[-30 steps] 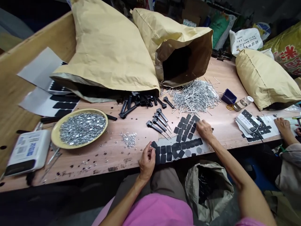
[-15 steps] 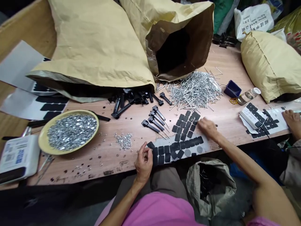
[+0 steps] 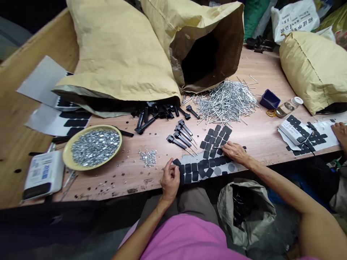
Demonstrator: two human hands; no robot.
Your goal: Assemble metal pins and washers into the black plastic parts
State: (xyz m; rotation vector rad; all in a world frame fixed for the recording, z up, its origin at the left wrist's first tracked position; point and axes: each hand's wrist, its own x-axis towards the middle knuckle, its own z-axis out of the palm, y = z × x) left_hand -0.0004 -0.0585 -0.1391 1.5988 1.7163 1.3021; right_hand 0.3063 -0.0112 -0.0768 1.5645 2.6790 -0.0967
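My left hand (image 3: 170, 181) is at the table's front edge, thumb and fingers pinched together at the left end of a sheet of black adhesive pads (image 3: 194, 167). What it pinches, if anything, is hidden. Over the right part of the pads, my right hand (image 3: 235, 152) is closed on a thin metal rod (image 3: 217, 147), whose tip points left. Another group of black pads (image 3: 215, 139) lies just behind the sheet. Several black plastic pieces with metal pins (image 3: 180, 135) lie in a row left of these. Small metal washers (image 3: 148, 158) are scattered near my left hand.
A yellow bowl of washers (image 3: 119, 151) stands left, beside a white box (image 3: 43, 173). Loose metal pins (image 3: 227, 103) are heaped before open paper sacks (image 3: 121, 47). Right are a blue box (image 3: 269, 99), a bottle (image 3: 289, 107) and another person's hand (image 3: 340, 131). An open sack (image 3: 226, 206) stands below.
My right hand has moved left and slightly down, onto the pads, and the thin metal rod now shows at its fingers. My left hand stays pinched by the sheet's left end. The view has shifted slightly.
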